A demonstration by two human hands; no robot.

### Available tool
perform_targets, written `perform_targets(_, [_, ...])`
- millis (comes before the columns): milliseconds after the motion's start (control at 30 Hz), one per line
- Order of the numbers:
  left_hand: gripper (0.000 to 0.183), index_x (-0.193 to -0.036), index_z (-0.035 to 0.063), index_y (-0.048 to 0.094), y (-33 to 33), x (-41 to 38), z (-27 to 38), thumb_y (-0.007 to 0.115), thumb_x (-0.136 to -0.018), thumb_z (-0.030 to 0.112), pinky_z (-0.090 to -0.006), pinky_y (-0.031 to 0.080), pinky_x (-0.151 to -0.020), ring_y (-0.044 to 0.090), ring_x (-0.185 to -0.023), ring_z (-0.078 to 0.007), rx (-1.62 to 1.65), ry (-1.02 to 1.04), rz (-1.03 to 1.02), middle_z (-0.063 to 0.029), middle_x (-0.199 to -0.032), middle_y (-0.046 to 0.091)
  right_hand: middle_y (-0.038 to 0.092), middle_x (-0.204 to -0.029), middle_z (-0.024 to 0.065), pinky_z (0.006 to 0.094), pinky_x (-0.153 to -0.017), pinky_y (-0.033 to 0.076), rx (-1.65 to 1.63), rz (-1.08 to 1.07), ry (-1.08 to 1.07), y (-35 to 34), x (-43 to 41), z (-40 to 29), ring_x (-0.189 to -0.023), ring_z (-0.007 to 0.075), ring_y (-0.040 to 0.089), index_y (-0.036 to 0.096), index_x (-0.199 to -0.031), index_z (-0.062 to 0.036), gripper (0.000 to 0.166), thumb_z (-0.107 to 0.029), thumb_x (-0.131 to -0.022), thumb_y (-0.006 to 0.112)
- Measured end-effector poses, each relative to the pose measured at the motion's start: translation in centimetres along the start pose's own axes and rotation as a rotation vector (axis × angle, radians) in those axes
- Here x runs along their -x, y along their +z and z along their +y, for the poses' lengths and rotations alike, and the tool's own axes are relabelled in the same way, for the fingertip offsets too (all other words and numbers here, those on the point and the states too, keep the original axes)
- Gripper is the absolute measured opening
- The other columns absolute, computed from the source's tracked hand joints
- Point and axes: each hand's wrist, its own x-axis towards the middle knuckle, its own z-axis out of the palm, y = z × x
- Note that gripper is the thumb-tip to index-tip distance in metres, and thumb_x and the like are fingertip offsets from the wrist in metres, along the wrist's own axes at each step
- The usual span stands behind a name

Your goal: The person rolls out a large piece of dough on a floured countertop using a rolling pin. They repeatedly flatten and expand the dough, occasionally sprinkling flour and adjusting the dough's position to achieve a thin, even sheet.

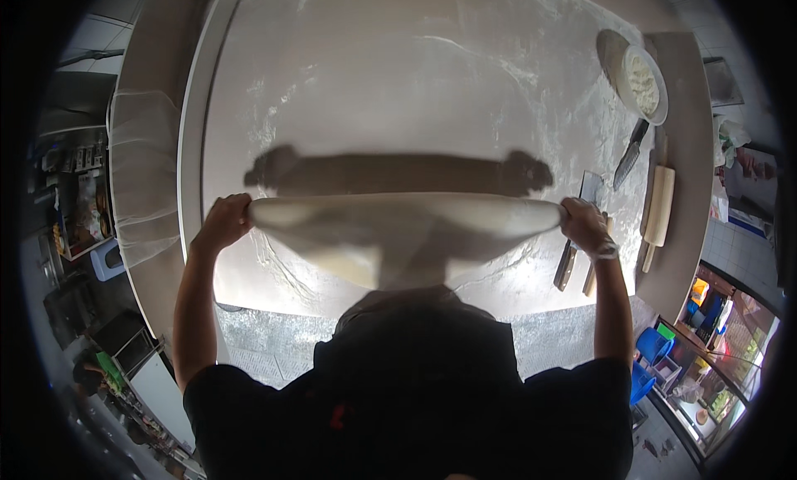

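Observation:
A wide sheet of pale dough (411, 221) hangs stretched between my hands above the floured table. My left hand (229, 218) grips its far left corner, and my right hand (584, 221) grips the far right corner. The near edge sags in a curve towards my body. Beyond the dough, a dark shadow of it and both hands falls on the table (398, 75). Beneath my right hand lies a cleaver (565, 265), partly covered by the hand. Beside its handle is a thin wooden stick or handle (589, 284), also partly hidden.
A white bowl of flour (643, 84) stands at the far right. Near it lie a dark-handled knife (629, 156) and a wooden rolling pin (660, 206) along the right side. Sheer cloth or plastic (146, 175) covers part of the left ledge. Loose flour streaks the tabletop.

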Motion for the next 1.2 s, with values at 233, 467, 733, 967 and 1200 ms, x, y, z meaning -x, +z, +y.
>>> perform_targets(233, [0.035, -0.109, 0.0099, 0.061, 5.2, -2.6, -2.6, 0.066, -0.076, -0.001, -0.047, 0.051, -0.085, 0.065, -0.097, -0.0357, -0.18, 0.093, 0.191, -0.0112, -0.094, 0.067, 0.066, -0.098, 0.0156, 0.0483, -0.082, 0.05, 0.007, 0.195, -0.114, 7.0, -2.7, 2.8, -0.097, 0.0378, 0.063, 0.066, -0.108, -0.0086, 0.031, 0.0, -0.078, 0.063])
perform_targets(467, [0.03, -0.105, 0.0069, 0.058, 5.4, -4.7, -4.4, 0.066, -0.078, -0.001, -0.0466, 0.049, -0.083, 0.064, -0.09, -0.034, -0.214, 0.216, 0.314, -0.0114, -0.091, 0.063, 0.064, -0.085, 0.0166, 0.0494, -0.071, 0.049, 0.092, 0.209, -0.091, 5.5, -5.2, 3.5, -0.079, 0.0376, 0.063, 0.058, -0.093, -0.008, 0.011, -0.002, -0.083, 0.06])
perform_targets(733, [0.024, -0.104, 0.0077, 0.061, 3.2, -6.9, -4.8, 0.063, -0.081, 0.001, -0.0473, 0.051, -0.079, 0.065, -0.083, -0.0365, -0.247, 0.154, 0.338, -0.0134, -0.086, 0.065, 0.06, -0.081, 0.0157, 0.0498, -0.07, 0.048, 0.119, 0.399, -0.293, 3.8, -7.7, 4.9, -0.078, 0.04, 0.06, 0.057, -0.094, -0.0072, 0.015, 0.001, -0.083, 0.061])
perform_targets(967, [0.012, -0.088, 0.0063, 0.06, 0.5, -9.4, -4.8, 0.062, -0.079, -0.001, -0.049, 0.052, -0.07, 0.064, -0.073, -0.0398, -0.111, 0.25, 0.336, -0.0152, -0.074, 0.063, 0.064, -0.083, 0.0135, 0.0493, -0.07, 0.049, 0.079, 0.32, -0.25, 2.0, -10.5, 5.9, -0.082, 0.0363, 0.063, 0.057, -0.092, -0.0073, 0.014, -0.002, -0.081, 0.066])
perform_targets(1200, [0.011, -0.083, 0.0049, 0.055, -1.8, -13.1, -6.3, 0.063, -0.078, 0.0, -0.0487, 0.052, -0.069, 0.064, -0.075, -0.0382, -0.106, 0.096, 0.229, -0.0154, -0.077, 0.064, 0.065, -0.095, 0.0139, 0.0479, -0.08, 0.05, 0.101, 0.19, 0.002, -0.3, -14.9, 5.9, -0.093, 0.0372, 0.062, 0.059, -0.089, -0.0068, 0.018, -0.004, -0.075, 0.07])
